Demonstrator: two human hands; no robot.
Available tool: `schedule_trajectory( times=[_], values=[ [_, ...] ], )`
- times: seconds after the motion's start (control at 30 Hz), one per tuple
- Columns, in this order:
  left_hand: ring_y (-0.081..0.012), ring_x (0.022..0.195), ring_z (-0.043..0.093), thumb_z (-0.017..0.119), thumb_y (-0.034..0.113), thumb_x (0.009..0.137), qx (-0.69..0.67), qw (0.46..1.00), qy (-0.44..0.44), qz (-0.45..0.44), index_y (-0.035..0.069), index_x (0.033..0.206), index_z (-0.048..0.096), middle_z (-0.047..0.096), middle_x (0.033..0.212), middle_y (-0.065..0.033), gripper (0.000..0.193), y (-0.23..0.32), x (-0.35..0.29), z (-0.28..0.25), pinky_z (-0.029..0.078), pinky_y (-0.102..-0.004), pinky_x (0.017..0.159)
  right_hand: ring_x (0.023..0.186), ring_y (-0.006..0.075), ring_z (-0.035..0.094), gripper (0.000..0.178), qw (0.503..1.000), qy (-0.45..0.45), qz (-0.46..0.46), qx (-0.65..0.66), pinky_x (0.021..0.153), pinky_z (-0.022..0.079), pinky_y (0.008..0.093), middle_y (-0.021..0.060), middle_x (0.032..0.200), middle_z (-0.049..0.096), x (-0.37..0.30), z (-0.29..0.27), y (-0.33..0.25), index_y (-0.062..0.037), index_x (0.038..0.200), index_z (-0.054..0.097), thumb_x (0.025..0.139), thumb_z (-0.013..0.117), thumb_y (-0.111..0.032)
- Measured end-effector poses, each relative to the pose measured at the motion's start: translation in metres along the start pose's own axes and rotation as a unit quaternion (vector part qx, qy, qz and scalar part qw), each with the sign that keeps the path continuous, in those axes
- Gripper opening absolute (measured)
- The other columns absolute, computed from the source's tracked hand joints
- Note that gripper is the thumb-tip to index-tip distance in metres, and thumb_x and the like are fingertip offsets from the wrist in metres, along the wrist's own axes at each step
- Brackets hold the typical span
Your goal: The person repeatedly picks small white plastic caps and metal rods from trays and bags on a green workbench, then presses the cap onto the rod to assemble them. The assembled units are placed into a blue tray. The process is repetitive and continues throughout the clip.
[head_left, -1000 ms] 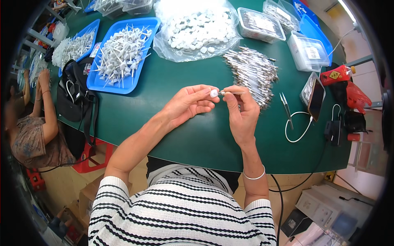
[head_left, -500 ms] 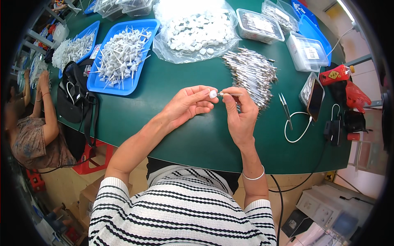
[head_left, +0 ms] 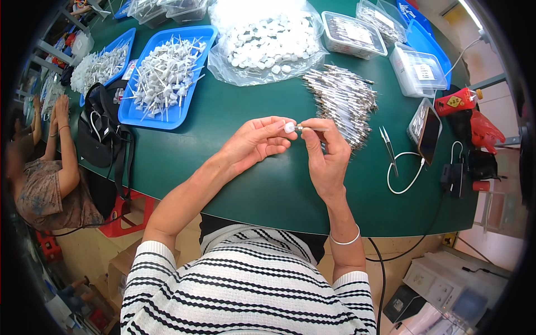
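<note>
My left hand [head_left: 259, 139] pinches a small white plastic cap [head_left: 289, 128] between thumb and forefinger, its other fingers curled loosely. Facing it, my right hand [head_left: 326, 153] grips a thin metal-ended rod [head_left: 307, 129], whose tip points left at the cap. Tip and cap are touching or nearly so; I cannot tell which. Just beyond my right hand lies a heap of similar thin rods [head_left: 343, 103] with metal ends. A clear plastic bag [head_left: 223, 70] with many white caps [head_left: 271, 44] spreads out at the far middle of the green table [head_left: 251, 201].
A blue tray [head_left: 127, 114] of white-headed stems stands left, near a black bag [head_left: 100, 128]. Tweezers [head_left: 389, 148], a white cable [head_left: 410, 187] and a phone [head_left: 429, 134] lie right. Lidded clear boxes [head_left: 354, 36] stand far right. A co-worker [head_left: 53, 184] sits at left.
My hands, the cap and the rod stay almost exactly in place. At the left, the co-worker's hands have shifted slightly.
</note>
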State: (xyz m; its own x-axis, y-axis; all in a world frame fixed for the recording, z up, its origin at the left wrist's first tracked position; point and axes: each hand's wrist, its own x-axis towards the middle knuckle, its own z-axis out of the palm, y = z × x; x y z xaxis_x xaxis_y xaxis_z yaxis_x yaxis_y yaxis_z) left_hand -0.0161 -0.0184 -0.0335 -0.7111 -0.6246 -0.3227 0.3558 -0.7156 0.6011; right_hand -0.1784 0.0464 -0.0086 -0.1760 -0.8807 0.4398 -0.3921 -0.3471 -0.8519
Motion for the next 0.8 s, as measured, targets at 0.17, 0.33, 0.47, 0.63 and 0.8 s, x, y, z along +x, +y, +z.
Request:
schedule_trajectory(
  times=[0.17,0.33,0.47,0.63,0.8],
  values=[
    [-0.0092,0.073,0.063,0.056,0.017,0.093,-0.015,1.000,-0.005,-0.002,-0.001,0.108,0.057,0.065,0.091,-0.0087,0.024,-0.0003,0.0002,0.0001,0.057,-0.0186,0.068,0.071,0.0192,0.062,0.007,1.000,0.007,-0.003,0.010,0.064,0.049,0.0283,0.0088,0.084,0.063,-0.0005,0.0009,0.0023,-0.0004,0.093,0.061,0.088,0.061,-0.005],
    [-0.0091,0.073,0.063,0.056,0.019,0.093,-0.024,1.000,-0.008,-0.003,-0.002,0.108,0.057,0.065,0.092,-0.0088,0.025,-0.0001,-0.0004,0.0010,0.057,-0.0182,0.068,0.071,0.0193,0.062,0.007,1.000,0.010,-0.006,0.020,0.064,0.049,0.0284,0.0090,0.084,0.063,-0.0009,0.0019,0.0034,-0.0003,0.093,0.061,0.088,0.061,-0.005],
    [-0.0089,0.073,0.063,0.056,0.019,0.093,-0.012,1.000,-0.009,0.001,-0.001,0.108,0.057,0.065,0.092,-0.0087,0.025,-0.0002,-0.0001,0.0005,0.057,-0.0183,0.067,0.071,0.0198,0.062,0.007,1.000,0.008,-0.007,0.017,0.064,0.050,0.0285,0.0090,0.084,0.063,-0.0011,0.0019,0.0034,-0.0002,0.093,0.061,0.088,0.061,-0.005],
    [-0.0088,0.073,0.062,0.056,0.019,0.093,0.004,1.000,-0.006,0.002,-0.001,0.109,0.057,0.065,0.092,-0.0086,0.025,0.0008,-0.0006,0.0010,0.056,-0.0190,0.067,0.071,0.0204,0.062,0.007,1.000,0.005,-0.009,0.010,0.064,0.050,0.0288,0.0093,0.085,0.063,-0.0008,0.0010,0.0031,-0.0003,0.093,0.061,0.087,0.061,-0.005],
    [-0.0091,0.074,0.062,0.057,0.018,0.092,0.030,0.999,-0.007,0.012,0.000,0.110,0.058,0.065,0.093,-0.0084,0.025,0.0001,-0.0009,-0.0013,0.055,-0.0206,0.069,0.071,0.0206,0.062,0.007,1.000,0.001,-0.014,0.005,0.064,0.049,0.0288,0.0096,0.084,0.063,0.0003,0.0007,0.0020,-0.0003,0.093,0.061,0.087,0.061,-0.004]
  ],
)
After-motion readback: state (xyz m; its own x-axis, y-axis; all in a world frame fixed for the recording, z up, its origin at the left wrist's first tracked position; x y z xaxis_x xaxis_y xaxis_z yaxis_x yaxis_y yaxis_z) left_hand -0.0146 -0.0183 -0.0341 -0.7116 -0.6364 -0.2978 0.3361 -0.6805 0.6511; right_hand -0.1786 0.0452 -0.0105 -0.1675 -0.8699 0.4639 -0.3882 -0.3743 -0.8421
